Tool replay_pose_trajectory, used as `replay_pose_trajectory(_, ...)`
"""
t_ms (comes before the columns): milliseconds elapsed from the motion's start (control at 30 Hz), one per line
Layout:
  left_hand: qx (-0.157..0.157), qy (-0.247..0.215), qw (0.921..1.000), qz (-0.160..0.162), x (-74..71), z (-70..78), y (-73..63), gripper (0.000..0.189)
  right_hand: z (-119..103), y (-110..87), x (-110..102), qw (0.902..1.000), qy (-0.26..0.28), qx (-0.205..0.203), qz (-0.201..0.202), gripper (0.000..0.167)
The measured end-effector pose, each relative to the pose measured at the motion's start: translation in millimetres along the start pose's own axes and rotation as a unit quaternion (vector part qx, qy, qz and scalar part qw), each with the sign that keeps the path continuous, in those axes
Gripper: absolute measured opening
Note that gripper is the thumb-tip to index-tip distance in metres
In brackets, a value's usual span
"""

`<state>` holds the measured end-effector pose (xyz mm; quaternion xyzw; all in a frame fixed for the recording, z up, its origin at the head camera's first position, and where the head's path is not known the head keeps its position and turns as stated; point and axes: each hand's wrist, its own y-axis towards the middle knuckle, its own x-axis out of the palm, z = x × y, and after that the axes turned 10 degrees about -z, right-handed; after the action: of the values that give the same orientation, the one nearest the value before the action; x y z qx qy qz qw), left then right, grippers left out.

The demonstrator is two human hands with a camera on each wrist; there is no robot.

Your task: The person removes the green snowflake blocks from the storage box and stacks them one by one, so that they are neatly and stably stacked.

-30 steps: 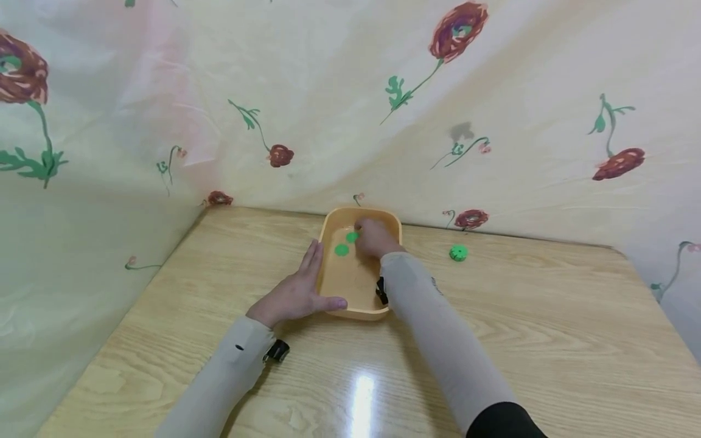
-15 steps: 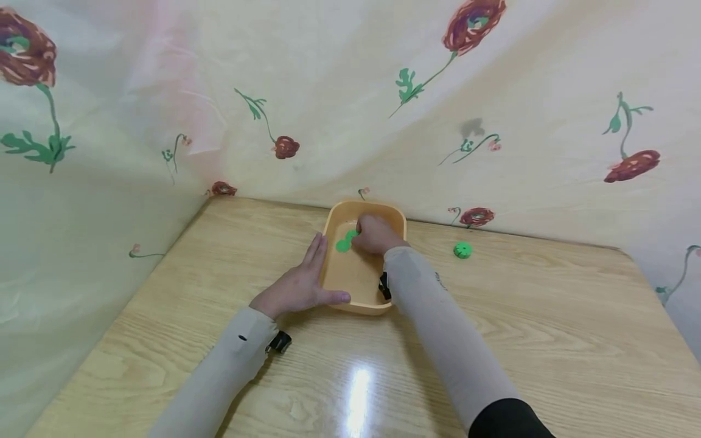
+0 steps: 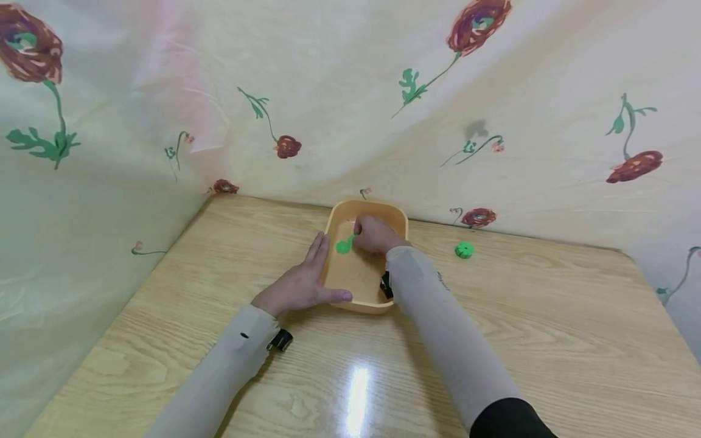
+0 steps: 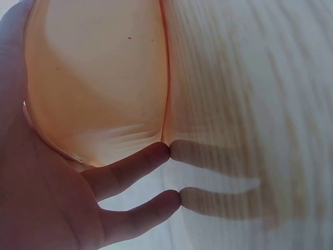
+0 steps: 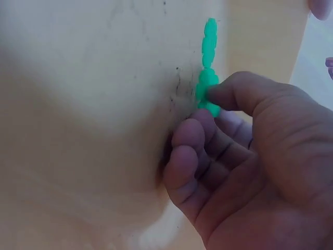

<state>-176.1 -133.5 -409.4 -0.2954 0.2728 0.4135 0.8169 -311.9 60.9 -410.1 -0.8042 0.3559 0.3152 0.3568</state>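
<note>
An orange plastic tray [image 3: 358,280] stands on the table near the wall. My left hand [image 3: 298,289] lies along its left side with fingers straight, the thumb over the near rim. Inside the tray, my right hand [image 3: 375,236] pinches a green notched disc [image 5: 207,86] between thumb and fingers, and part of that disc is hidden by them. A second green disc [image 3: 343,247] adjoins it, seen nearly edge-on in the right wrist view. In the left wrist view, the fingertips [image 4: 161,150] touch the table beside the tray wall.
Another green piece [image 3: 464,250], round and notched, sits on the wooden table [image 3: 547,316] to the right of the tray. A flowered sheet [image 3: 339,103] hangs behind and at the left of the table.
The disc at my right fingertips has tilted from lying flat to nearly edge-on, and the two discs, first slightly apart, now meet. My left hand stays at the tray. The head view has shifted slightly.
</note>
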Motion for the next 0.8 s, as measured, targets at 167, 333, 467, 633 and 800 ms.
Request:
replay_pose_trajectory(167,-0.009,-0.016,0.9998,0.003,2.0,0.6,-2.1,0.131,-0.6,-3.0,1.0,0.9992,0.016,-0.022,0.028,0.007)
replay_pose_trajectory(333,-0.022,-0.027,0.9994,0.0,7.0,-0.5,-4.2,0.131,-3.1,-7.5,5.0,0.9877,0.129,-0.056,0.068,0.014)
replay_pose_trajectory(467,-0.014,-0.023,0.9996,-0.002,9.1,-1.0,-5.7,0.13,-11.0,-14.9,0.9,0.9565,0.256,-0.101,0.097,0.01)
replay_pose_trajectory(633,-0.001,-0.015,0.9999,-0.003,7.4,0.8,-7.3,0.129,-25.8,-29.6,-17.6,0.9249,0.338,-0.136,0.108,0.027)
replay_pose_trajectory(800,0.003,-0.006,1.0,-0.004,1.9,3.9,-10.4,0.128,-35.0,-46.8,-40.4,0.9021,0.382,-0.162,0.118,0.034)
